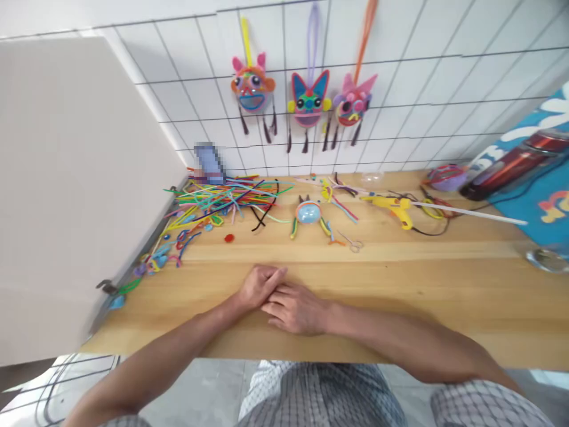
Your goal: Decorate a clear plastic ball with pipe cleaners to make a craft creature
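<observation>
My left hand [260,286] and my right hand [299,308] rest together on the wooden table [400,290], near its front edge. The left thumb lies across the right hand's knuckles and the other left fingers are mostly hidden, folded around the right fingers. My right hand lies palm down, its fingers slightly apart, with no object in it. Beyond them sits a clear blue-white oval piece [308,212] with pliers-like handles sticking out below. Small scissors [355,245] and a red disc [229,238] lie nearby.
Colourful pipe cleaners [231,198] are heaped at the back left, beside a white board [80,196]. A yellow glue gun [395,207] lies right of centre. A red flask [515,166] stands far right. Three masks hang on the wire grid, one being a blue-eared mask [310,104].
</observation>
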`<state>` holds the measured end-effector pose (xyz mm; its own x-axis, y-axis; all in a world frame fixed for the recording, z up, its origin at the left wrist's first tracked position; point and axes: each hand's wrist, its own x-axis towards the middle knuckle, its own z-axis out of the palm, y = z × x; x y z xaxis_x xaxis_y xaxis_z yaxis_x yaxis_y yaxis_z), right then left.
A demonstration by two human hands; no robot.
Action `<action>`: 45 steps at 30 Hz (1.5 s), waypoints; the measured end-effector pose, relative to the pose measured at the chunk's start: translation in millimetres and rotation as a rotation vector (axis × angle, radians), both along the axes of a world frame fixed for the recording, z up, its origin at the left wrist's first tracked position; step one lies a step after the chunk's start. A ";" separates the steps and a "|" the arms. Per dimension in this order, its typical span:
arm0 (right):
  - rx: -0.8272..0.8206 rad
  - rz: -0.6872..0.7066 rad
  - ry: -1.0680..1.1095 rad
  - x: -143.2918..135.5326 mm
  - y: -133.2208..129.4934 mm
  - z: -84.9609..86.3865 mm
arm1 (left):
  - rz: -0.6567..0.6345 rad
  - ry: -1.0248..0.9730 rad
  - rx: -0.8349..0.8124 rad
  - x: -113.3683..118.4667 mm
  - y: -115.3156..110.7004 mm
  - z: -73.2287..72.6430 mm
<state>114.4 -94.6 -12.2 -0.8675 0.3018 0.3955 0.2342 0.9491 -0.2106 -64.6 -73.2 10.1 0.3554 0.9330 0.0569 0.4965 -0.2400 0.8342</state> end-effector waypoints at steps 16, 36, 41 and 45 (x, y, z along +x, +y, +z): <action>0.014 0.055 -0.023 0.3 2.8 -1.6 | 0.192 0.171 0.085 14.9 -7.4 6.7; -0.054 0.024 -0.041 2.9 2.1 3.0 | 0.204 0.142 0.082 18.6 -8.2 4.7; -0.103 0.018 -0.003 3.5 1.9 1.6 | 0.203 0.122 0.057 19.1 -6.7 7.9; -0.131 0.010 0.034 3.4 1.1 -2.8 | 0.193 0.089 0.010 17.1 -6.3 7.8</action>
<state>117.8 -93.5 -15.0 -0.8577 0.3439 0.3823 0.2152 0.9152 -0.3406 -47.5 -79.5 17.9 0.1746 0.9837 0.0432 0.6059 -0.1419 0.7828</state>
